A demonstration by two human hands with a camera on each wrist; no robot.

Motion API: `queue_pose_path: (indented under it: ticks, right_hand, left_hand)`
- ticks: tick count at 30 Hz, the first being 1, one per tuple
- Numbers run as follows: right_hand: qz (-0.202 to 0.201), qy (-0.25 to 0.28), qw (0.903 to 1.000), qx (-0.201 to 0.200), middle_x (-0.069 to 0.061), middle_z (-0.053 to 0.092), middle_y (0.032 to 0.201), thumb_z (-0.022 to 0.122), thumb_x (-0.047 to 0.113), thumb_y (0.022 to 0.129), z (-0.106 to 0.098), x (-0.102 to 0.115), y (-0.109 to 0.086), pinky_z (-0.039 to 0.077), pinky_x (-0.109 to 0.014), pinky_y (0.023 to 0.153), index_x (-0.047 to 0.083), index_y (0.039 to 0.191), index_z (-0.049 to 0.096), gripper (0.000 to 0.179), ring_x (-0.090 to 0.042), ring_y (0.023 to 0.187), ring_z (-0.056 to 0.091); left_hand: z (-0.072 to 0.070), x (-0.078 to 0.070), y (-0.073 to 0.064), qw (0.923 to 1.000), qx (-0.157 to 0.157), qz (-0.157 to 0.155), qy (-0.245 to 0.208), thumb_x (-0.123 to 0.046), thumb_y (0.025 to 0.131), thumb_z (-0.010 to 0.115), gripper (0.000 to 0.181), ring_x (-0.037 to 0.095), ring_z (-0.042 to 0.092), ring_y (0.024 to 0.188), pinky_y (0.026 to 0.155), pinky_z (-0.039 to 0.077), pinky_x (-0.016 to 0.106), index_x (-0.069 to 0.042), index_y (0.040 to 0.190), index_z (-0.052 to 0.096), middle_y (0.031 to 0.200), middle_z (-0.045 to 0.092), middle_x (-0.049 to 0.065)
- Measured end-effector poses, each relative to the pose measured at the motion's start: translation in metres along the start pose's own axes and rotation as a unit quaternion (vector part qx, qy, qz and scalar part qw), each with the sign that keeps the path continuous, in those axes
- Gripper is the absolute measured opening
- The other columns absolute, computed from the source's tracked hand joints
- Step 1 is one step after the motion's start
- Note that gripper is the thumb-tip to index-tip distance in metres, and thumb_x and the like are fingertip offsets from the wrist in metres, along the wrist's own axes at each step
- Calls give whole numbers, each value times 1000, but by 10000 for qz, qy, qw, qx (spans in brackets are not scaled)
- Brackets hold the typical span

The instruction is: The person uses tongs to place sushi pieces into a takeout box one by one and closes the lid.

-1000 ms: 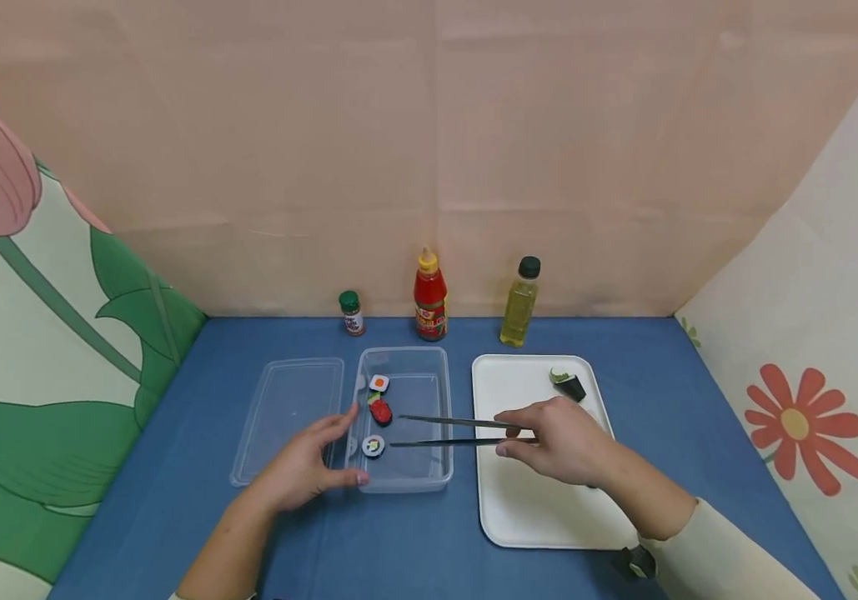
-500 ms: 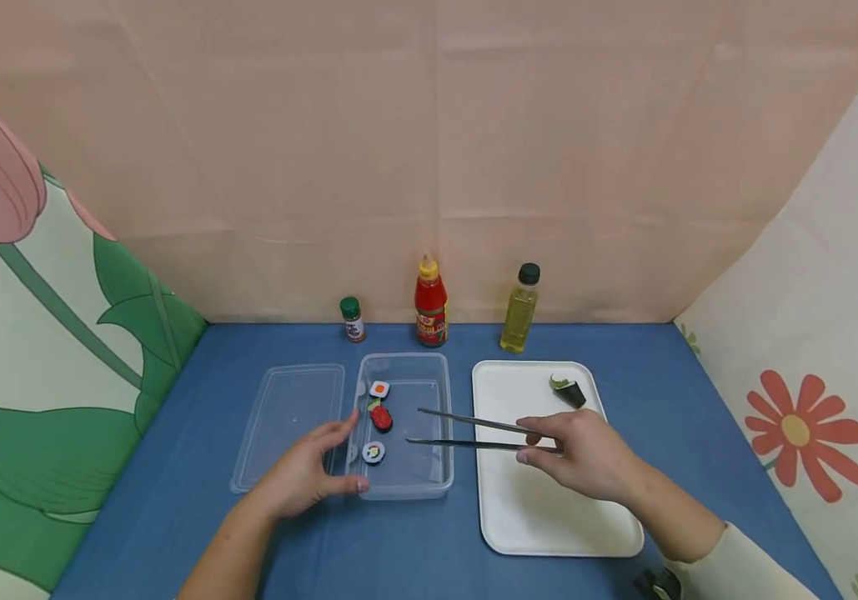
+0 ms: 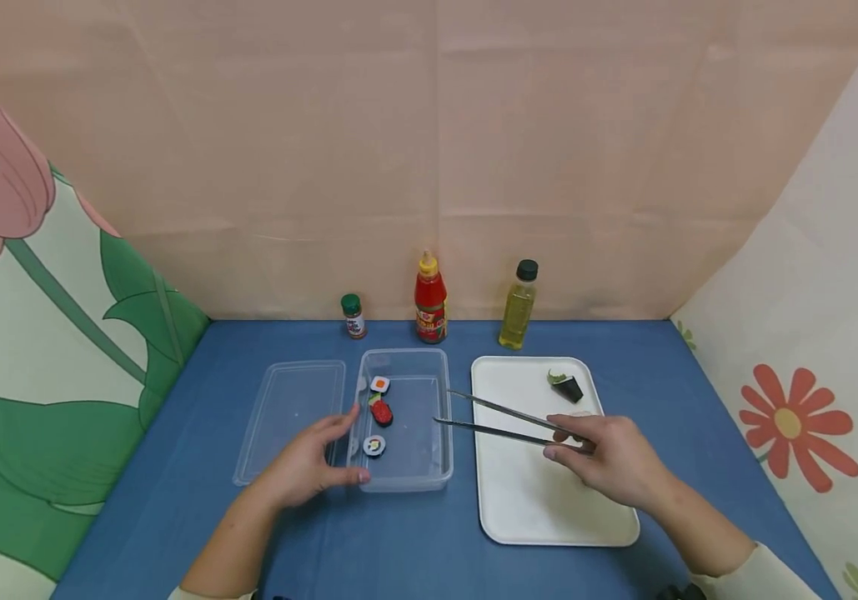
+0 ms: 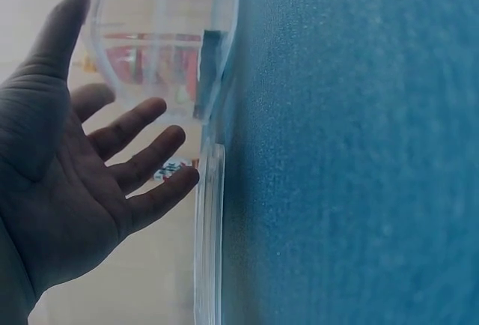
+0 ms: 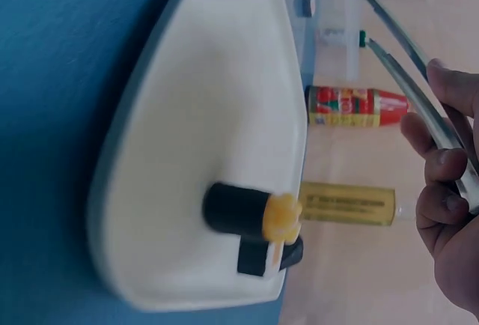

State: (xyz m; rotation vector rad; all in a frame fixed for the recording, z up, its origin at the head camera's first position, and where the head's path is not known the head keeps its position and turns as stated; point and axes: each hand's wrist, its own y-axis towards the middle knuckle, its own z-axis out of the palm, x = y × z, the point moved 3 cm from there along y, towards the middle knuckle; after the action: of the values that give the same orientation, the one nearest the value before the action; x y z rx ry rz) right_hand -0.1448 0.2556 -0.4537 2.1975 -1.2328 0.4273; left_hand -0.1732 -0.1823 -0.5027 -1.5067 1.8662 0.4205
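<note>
My left hand (image 3: 313, 463) has its fingers spread along the left side of a clear plastic container (image 3: 413, 482); in the left wrist view the palm and straight fingers show. Inside sit an orange-centred sushi roll (image 3: 379, 384), a red-topped sushi piece (image 3: 381, 412) and a round white-and-black roll (image 3: 374, 446). Over the white tray (image 3: 534, 508), my right hand (image 3: 616, 458) holds long metal tweezers (image 3: 489, 430), tips parted near the container's right rim with nothing between them. A black-wrapped roll with green filling (image 3: 567, 387) lies on the tray. The right wrist view shows an orange-topped black roll (image 5: 239, 211) there.
A clear lid (image 3: 289, 408) lies left of the container. Along the back stand a green-capped spice jar (image 3: 353, 317), a red sauce bottle (image 3: 430, 304) and a bottle of yellow oil (image 3: 519, 308). Printed cloth walls surround the blue table (image 3: 406, 550).
My right hand has moved to the right with the tweezers, drawing their tips from over the container's middle to its right rim. My left hand stays at the container's left side.
</note>
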Motion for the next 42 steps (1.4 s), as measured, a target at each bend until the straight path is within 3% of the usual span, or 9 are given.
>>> queue_pose_path:
  ticks: [3,6,12,20,30,42]
  right_hand:
    - [96,-83,9998,-127,7,78,92,86,27,87,-6,-4,-6,45,-20,47,11,122,78,39,8,54,54]
    - [200,-220,9992,-250,14,75,86,87,27,86,-14,-8,-13,39,-21,44,12,122,78,40,5,49,47]
    - [232,-506,9970,-530,23,60,67,90,24,83,-22,-20,-29,36,-20,45,16,122,79,42,5,48,42]
    - [701,-786,9921,-688,10,77,86,90,25,82,-30,-37,-44,48,-22,52,10,117,80,40,6,63,59]
    - [1186,-947,9860,-688,8,76,86,89,27,84,-41,-52,-54,40,-24,45,12,123,78,43,2,52,50]
    - [1795,-1325,9736,-483,-3,78,89,85,33,87,-45,-75,-62,36,-26,45,6,125,75,47,-7,54,48]
  left_hand:
    - [-1,0,1,10000,-5,-33,6,-50,75,92,107,50,41,142,110,37,68,-24,163,37,158,42,21]
    - [0,-1,2,9999,-4,-133,24,-50,74,92,107,50,41,143,110,37,67,-26,163,37,159,41,21]
    - [0,0,-1,9999,8,-84,77,-50,75,92,107,51,40,143,110,38,67,-25,163,36,159,40,22]
    - [0,4,-5,9998,-45,-174,21,-50,74,93,107,51,40,143,110,37,68,-26,162,37,159,41,23]
    - [4,1,-1,9999,-71,-79,31,-49,73,93,106,48,43,141,110,38,66,-27,162,39,157,44,21]
    - [3,4,-3,9999,-124,-3,-83,-48,73,94,106,49,41,143,110,37,67,-28,162,39,157,44,21]
